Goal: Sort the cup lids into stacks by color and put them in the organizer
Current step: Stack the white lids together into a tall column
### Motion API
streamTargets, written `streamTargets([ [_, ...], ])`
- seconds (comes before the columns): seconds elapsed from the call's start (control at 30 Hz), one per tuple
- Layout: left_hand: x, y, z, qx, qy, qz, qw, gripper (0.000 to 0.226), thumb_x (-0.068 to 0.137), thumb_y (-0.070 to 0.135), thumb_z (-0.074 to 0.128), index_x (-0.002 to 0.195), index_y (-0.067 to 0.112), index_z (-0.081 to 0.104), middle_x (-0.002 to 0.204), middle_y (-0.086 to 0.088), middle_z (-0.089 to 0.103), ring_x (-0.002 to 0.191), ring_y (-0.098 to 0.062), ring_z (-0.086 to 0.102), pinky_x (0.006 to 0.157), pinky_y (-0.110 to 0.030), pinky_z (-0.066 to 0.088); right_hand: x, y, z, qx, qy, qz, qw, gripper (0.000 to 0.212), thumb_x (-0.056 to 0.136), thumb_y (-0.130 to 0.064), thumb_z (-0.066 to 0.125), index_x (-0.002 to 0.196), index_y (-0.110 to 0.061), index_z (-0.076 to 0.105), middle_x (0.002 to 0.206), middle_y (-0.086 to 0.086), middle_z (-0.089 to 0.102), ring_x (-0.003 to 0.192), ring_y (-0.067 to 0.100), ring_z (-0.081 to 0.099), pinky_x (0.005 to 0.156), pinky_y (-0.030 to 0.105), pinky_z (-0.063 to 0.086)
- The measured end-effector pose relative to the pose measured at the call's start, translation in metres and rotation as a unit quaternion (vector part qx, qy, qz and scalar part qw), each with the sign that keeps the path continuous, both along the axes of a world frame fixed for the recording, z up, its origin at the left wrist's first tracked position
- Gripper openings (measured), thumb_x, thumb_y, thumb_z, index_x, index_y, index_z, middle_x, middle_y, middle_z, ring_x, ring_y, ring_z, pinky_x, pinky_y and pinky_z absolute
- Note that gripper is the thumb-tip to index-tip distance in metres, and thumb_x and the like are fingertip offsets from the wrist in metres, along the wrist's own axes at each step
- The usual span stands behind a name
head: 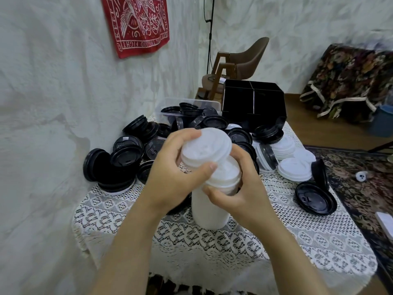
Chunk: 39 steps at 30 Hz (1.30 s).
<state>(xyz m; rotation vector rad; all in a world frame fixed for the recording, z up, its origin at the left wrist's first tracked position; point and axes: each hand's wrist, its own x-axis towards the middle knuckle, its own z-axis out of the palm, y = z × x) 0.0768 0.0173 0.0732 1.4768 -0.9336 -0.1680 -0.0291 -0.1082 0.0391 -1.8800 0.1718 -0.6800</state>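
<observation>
A tall stack of white lids [209,211] stands on the lace-covered table [297,237]. My right hand [238,188] grips the top of that stack. My left hand [174,173] holds a short stack of white lids [205,149] tilted just above it, thumb on the rim. Several black lids [125,155] lie heaped at the back left. More white lids [292,169] lie at the right. The black organizer [253,105] with divided compartments stands at the back of the table.
A clear plastic bin [170,105] holding black lids sits left of the organizer. One black lid [314,199] lies flat near the right edge, another [320,173] stands on edge. A brown chair [244,60] is behind; a patterned rug [361,188] lies right.
</observation>
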Motion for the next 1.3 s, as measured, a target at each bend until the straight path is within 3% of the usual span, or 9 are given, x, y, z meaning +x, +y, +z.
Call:
streamTargets([
  [0.17,-0.008,-0.010,0.001,0.057,-0.071,-0.011,0.996,0.057,0.062,0.047,0.068,0.117,0.037,0.053,0.128,0.017,0.049,0.123,0.004,0.045,0.100,-0.013,0.038,0.000,0.001,0.000,0.026,-0.019,0.006,0.999,0.085,0.067,-0.023,0.082,0.138,-0.036,0.038,0.124,-0.018,0.059,0.115,0.006,0.059,0.091,0.028,0.052],
  [0.27,-0.007,-0.009,0.000,0.082,-0.083,-0.013,0.993,0.061,0.061,0.048,0.063,0.120,0.035,0.054,0.127,0.027,0.047,0.122,0.008,0.043,0.101,-0.013,0.038,0.001,0.000,-0.001,0.035,-0.007,-0.007,0.999,0.098,0.058,-0.037,0.081,0.139,-0.044,0.027,0.125,-0.028,0.053,0.119,0.000,0.054,0.096,0.027,0.049],
  [0.37,-0.006,-0.007,-0.003,0.107,-0.091,-0.012,0.990,0.069,0.059,0.048,0.060,0.125,0.030,0.056,0.131,0.027,0.044,0.125,0.009,0.041,0.103,-0.015,0.037,0.001,-0.001,-0.002,0.038,-0.010,0.003,0.999,0.101,0.057,-0.038,0.077,0.138,-0.052,0.019,0.127,-0.037,0.046,0.122,-0.004,0.051,0.097,0.018,0.045],
  [0.5,-0.005,-0.006,-0.004,0.119,-0.081,-0.031,0.989,0.068,0.059,0.047,0.059,0.125,0.032,0.055,0.132,0.026,0.044,0.125,0.009,0.041,0.100,-0.009,0.036,0.002,-0.003,-0.006,0.007,-0.015,-0.006,1.000,0.095,0.060,-0.036,0.078,0.142,-0.047,0.031,0.140,-0.015,0.045,0.129,0.010,0.048,0.104,0.035,0.046],
  [0.6,-0.006,-0.007,-0.005,0.117,-0.072,-0.045,0.989,0.066,0.059,0.046,0.060,0.124,0.032,0.055,0.129,0.028,0.044,0.123,0.009,0.042,0.094,-0.006,0.036,0.004,-0.004,-0.008,0.003,-0.009,-0.005,1.000,0.089,0.062,-0.036,0.079,0.140,-0.042,0.037,0.138,-0.006,0.047,0.127,0.016,0.050,0.102,0.044,0.047],
  [0.77,-0.008,-0.007,-0.007,0.116,-0.053,-0.064,0.990,0.071,0.061,0.046,0.060,0.129,0.027,0.054,0.128,0.027,0.044,0.119,0.012,0.042,0.090,-0.003,0.036,0.002,-0.003,-0.007,0.019,-0.003,-0.003,1.000,0.083,0.061,-0.034,0.082,0.134,-0.035,0.045,0.130,-0.006,0.053,0.118,0.015,0.056,0.096,0.041,0.052],
  [0.93,-0.010,-0.009,-0.010,0.111,-0.022,-0.083,0.990,0.065,0.066,0.042,0.063,0.129,0.031,0.053,0.128,0.025,0.043,0.120,0.010,0.043,0.092,-0.006,0.038,0.001,-0.002,-0.005,0.032,0.000,0.000,0.999,0.078,0.064,-0.022,0.082,0.131,-0.032,0.044,0.127,-0.006,0.054,0.112,0.006,0.058,0.087,0.024,0.052],
  [1.13,-0.014,-0.013,-0.011,0.083,0.024,-0.074,0.993,0.043,0.076,0.036,0.065,0.118,0.041,0.055,0.127,0.029,0.047,0.118,0.015,0.044,0.095,-0.008,0.039,0.000,0.000,-0.006,0.037,0.004,0.004,0.999,0.076,0.068,-0.050,0.074,0.134,-0.035,0.040,0.127,-0.009,0.054,0.112,0.008,0.058,0.087,0.026,0.053],
  [1.3,-0.011,-0.010,-0.012,0.094,0.045,-0.100,0.989,0.050,0.074,0.032,0.068,0.119,0.043,0.051,0.120,0.032,0.050,0.114,0.010,0.050,0.091,-0.013,0.045,0.000,0.003,-0.010,0.018,-0.001,-0.006,1.000,0.071,0.070,-0.046,0.073,0.132,-0.038,0.040,0.125,-0.015,0.053,0.112,0.006,0.057,0.086,0.026,0.053],
])
